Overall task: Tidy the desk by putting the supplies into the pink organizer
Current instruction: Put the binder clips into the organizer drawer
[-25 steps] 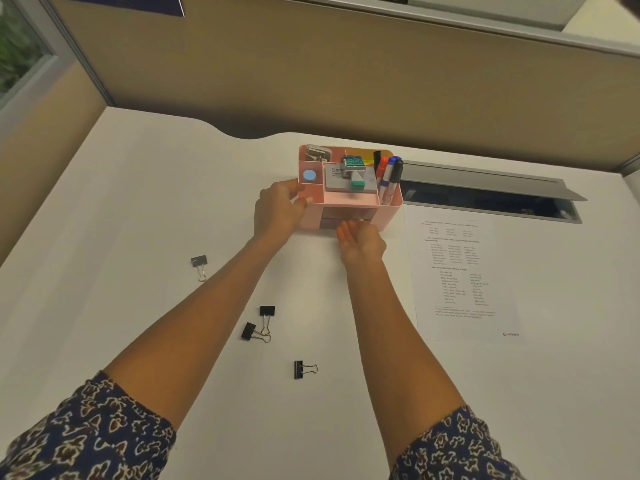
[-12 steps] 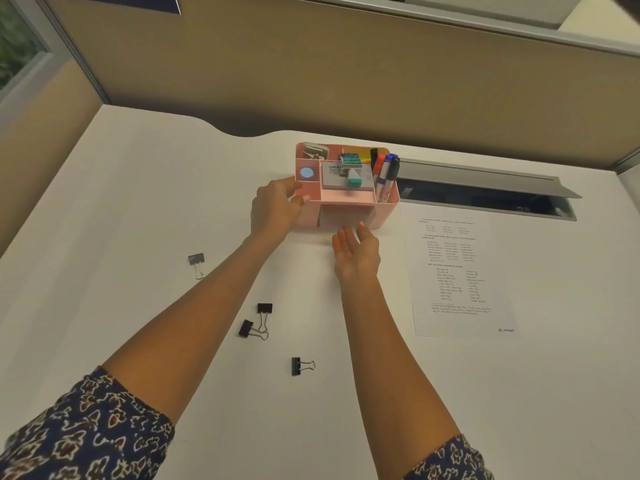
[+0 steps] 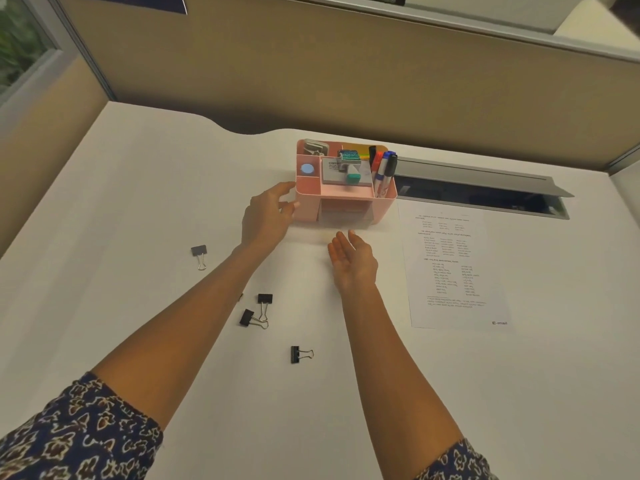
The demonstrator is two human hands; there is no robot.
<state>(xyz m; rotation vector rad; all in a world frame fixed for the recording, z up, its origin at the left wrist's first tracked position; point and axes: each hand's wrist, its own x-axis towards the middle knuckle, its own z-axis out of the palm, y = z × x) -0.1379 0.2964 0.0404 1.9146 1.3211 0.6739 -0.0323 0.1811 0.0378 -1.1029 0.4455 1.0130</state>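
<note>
The pink organizer (image 3: 308,202) stands at the back of the white desk, holding markers (image 3: 383,168), a stamp, a sticky-note pad and a blue disc. My left hand (image 3: 266,220) is beside its left wall, fingertips touching the corner, fingers relaxed. My right hand (image 3: 353,263) hovers just in front of the organizer, palm up and fingers straight, holding nothing. Several binder clips lie loose on the desk: a grey one (image 3: 199,252) at left, two black ones (image 3: 256,310) under my left forearm, and one black clip (image 3: 299,354) nearer me.
A printed sheet (image 3: 453,268) lies to the right of the organizer. Behind it an open cable tray (image 3: 478,195) is set into the desk. A tan partition wall (image 3: 346,71) closes off the back and left.
My right hand has drawn back from the organizer's front and turned palm up. My left hand has loosened from gripping the organizer's left corner to just touching it.
</note>
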